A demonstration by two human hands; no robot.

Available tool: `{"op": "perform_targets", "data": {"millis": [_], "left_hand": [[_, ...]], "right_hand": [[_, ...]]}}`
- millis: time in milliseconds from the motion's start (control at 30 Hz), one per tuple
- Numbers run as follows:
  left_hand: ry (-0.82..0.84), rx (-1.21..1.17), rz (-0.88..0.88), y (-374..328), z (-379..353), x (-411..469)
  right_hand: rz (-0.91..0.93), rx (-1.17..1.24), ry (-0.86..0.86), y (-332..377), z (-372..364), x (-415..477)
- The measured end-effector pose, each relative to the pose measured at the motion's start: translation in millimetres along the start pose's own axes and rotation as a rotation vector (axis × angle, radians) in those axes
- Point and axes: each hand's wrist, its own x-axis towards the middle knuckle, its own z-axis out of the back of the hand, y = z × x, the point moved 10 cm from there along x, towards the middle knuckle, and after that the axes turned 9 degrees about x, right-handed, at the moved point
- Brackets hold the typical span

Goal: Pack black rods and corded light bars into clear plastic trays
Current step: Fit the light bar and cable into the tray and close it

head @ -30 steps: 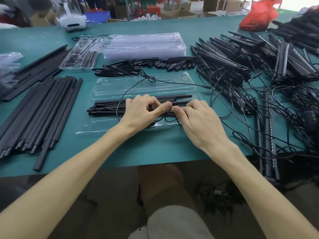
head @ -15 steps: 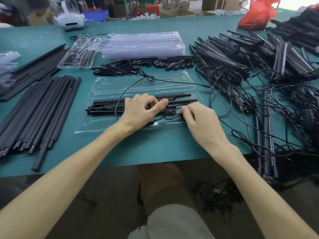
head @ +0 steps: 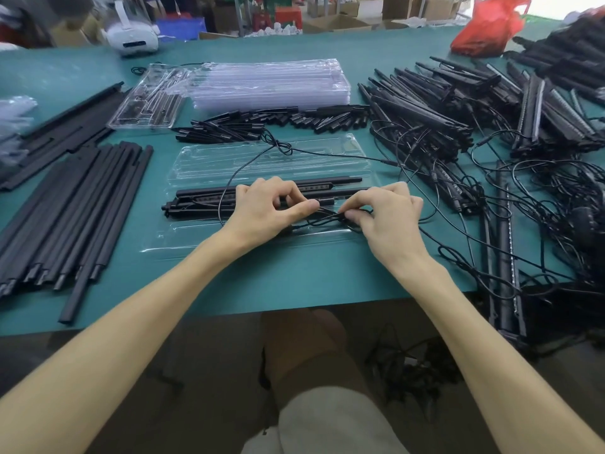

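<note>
Left hand [head: 268, 213] and right hand [head: 391, 221] each pinch the black cord [head: 327, 215] above light bars [head: 209, 200] lying in the clear plastic tray [head: 196, 239] on the desk [head: 294, 283]. Its slack loop, trailing toward the tangled pile [head: 425, 126], could snag and drag the bars out.

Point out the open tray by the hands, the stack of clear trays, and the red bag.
open tray [head: 203, 165], head view, bare far half.
stack of clear trays [head: 268, 81], head view, top face.
red bag [head: 487, 24], head view, its middle.
</note>
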Motion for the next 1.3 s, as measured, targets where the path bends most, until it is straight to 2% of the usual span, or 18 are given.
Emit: {"op": "perform_targets", "data": {"millis": [200,500,1000,1133,1300], "left_hand": [[0.006,0.003,-0.003,0,0,2],[0.011,0.043,-0.03,-6,1,1],[0.032,0.054,-0.027,-5,-3,4],[0.037,0.048,-0.031,-6,-3,3],[0.045,0.049,-0.074,-14,-1,1]], "right_hand": [[-0.008,0.068,0.128,-1,-4,15],[0.033,-0.056,0.292,3,-16,36],[0.022,0.042,0.109,-6,-10,24],[0.071,-0.044,0.017,-3,-10,13],[0.103,-0.034,0.014,2,-7,10]]}}
